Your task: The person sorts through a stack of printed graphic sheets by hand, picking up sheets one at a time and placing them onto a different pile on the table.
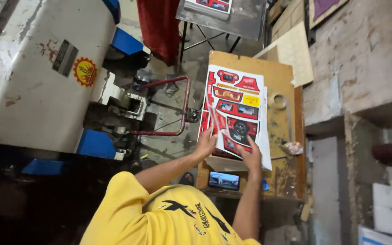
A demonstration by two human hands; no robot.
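Red-and-white printed cardboard sheets point(236, 109), glossy and covered in vehicle artwork, lie in a stack on the worn plywood tabletop point(280, 86), and both hands of the person in the yellow shirt point(159, 218) are working at the near end of that stack. The left hand point(206, 141) has its fingers spread fairly wide and pressed against the left edge of the sheets, with a loose top sheet curling up just above the fingertips. The right hand point(252, 156) is also open rather than clenched, fingers resting on the lower right part of the pile over the picture of a black wheel; whether the thumb pinches a sheet underneath, I cannot tell. Just beside the near end of the stack, a small dark phone with a lit screen point(223, 180) lies flat on the tabletop. A roll of tan tape point(277, 100) sits to the right of the sheets. To the left stands a big white metal machine with blue parts point(41, 72), well apart from the tabletop
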